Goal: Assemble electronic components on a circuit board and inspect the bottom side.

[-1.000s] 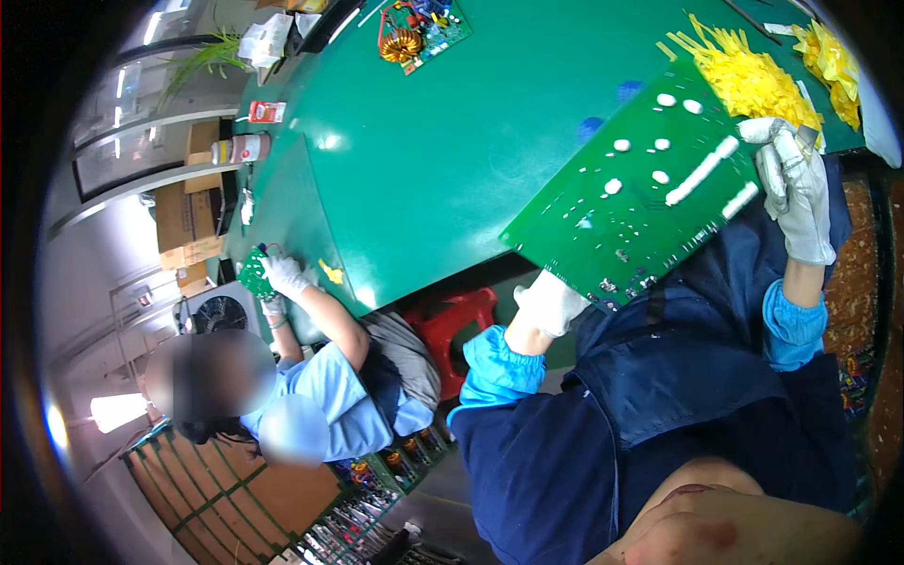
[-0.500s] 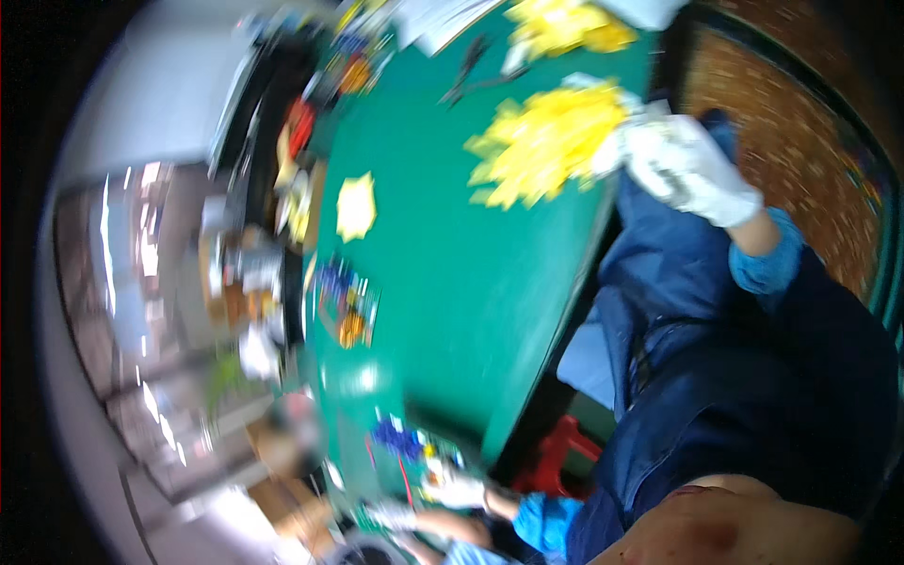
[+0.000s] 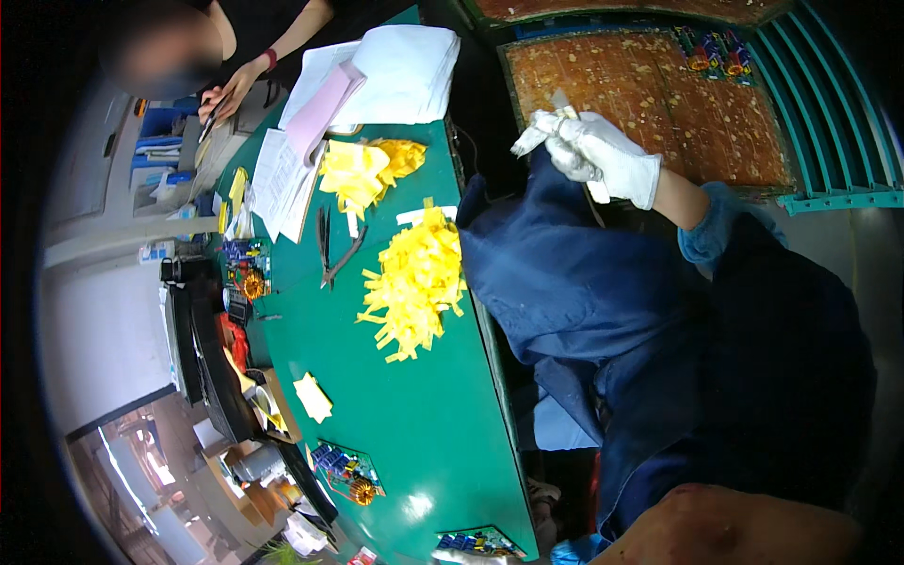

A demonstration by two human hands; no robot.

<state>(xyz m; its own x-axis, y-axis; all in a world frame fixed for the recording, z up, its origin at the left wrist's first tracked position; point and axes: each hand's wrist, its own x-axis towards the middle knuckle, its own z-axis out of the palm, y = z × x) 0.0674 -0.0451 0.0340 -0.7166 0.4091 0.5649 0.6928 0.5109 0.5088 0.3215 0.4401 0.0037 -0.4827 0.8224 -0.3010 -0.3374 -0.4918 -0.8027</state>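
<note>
My right hand (image 3: 603,158), in a white glove, is raised over my lap beside the green table (image 3: 414,461). Its fingers are curled together, with pale bits sticking out; what they hold cannot be made out. On the table nearby lies a heap of yellow tape strips (image 3: 414,282). Of my left hand (image 3: 471,557) only a sliver of white glove shows at the lower edge. It is against a circuit board (image 3: 480,541) with blue parts, and its fingers are mostly hidden. Another circuit board (image 3: 347,473) with a copper coil lies on the table.
Dark-handled pliers (image 3: 337,250), a smaller yellow pile (image 3: 367,174) and papers (image 3: 395,75) lie on the table. A person's hand (image 3: 231,94) holds a thin dark object at upper left. A worn brown board (image 3: 650,104) bearing circuit boards stands beside a green rack (image 3: 829,113).
The view has swung toward the table's far end. My right hand has moved off the yellow heap, out past the table edge toward the brown board. My left hand has mostly left the view.
</note>
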